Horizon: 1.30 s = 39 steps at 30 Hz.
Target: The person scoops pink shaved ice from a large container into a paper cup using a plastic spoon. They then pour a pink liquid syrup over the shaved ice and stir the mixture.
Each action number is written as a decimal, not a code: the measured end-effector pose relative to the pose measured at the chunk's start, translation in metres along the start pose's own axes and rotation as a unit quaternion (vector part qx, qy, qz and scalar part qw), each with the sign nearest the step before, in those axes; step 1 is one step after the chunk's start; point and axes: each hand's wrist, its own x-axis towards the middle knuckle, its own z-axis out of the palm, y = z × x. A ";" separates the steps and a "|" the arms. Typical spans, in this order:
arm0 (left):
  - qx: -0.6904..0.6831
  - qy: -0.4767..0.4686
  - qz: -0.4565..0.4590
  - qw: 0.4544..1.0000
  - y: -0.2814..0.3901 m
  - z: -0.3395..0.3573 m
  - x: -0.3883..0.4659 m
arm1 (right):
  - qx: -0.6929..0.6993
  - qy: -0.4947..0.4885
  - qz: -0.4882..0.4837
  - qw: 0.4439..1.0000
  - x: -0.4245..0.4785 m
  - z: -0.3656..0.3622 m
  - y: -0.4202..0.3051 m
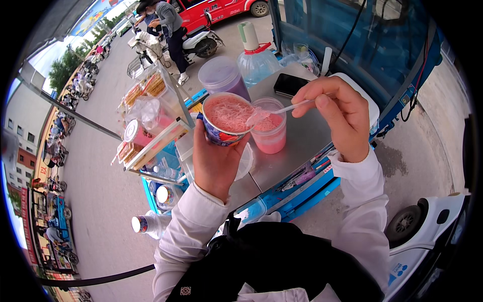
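Note:
My left hand (217,166) holds up a printed paper cup (222,136), tilted so that its mouth faces me. Pink, thread-like food (228,113) fills it close to the rim. Between thumb and fingers, my right hand (339,117) grips the handle of a clear plastic spoon (290,107). The spoon's bowl carries a pink clump at the cup's right rim, in front of a clear plastic tub (269,139). That tub stands on the metal counter and contains more of the pink food. A round clear lid (245,164) lies partly hidden behind my left hand.
On the metal counter (302,130) are a lidded purple tub (222,75) and a black phone (289,85). Behind them stands a water jug (258,64) with a pump. A clear display case (151,109) and stacked cups (151,223) are at left; a person (169,30) stands beyond.

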 end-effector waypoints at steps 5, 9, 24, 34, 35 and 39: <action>0.006 0.003 0.003 1.000 0.000 -0.001 0.000 | -0.007 -0.042 -0.008 0.999 0.001 0.009 0.003; 0.006 0.005 0.003 1.000 0.000 0.000 0.000 | -0.018 -0.031 -0.009 0.999 0.003 0.009 0.009; 0.002 0.000 -0.005 1.000 0.000 -0.001 -0.001 | -0.045 -0.006 -0.017 0.999 0.002 0.001 0.018; -0.001 -0.004 -0.001 1.000 0.000 -0.002 -0.001 | -0.072 0.005 -0.011 0.997 0.001 -0.005 0.022; -0.001 -0.003 -0.001 1.000 0.000 -0.002 -0.001 | -0.072 0.007 -0.009 0.997 0.001 -0.005 0.023; 0.002 0.001 -0.002 1.000 0.000 -0.002 -0.001 | -0.074 0.025 -0.009 0.997 0.002 -0.005 0.023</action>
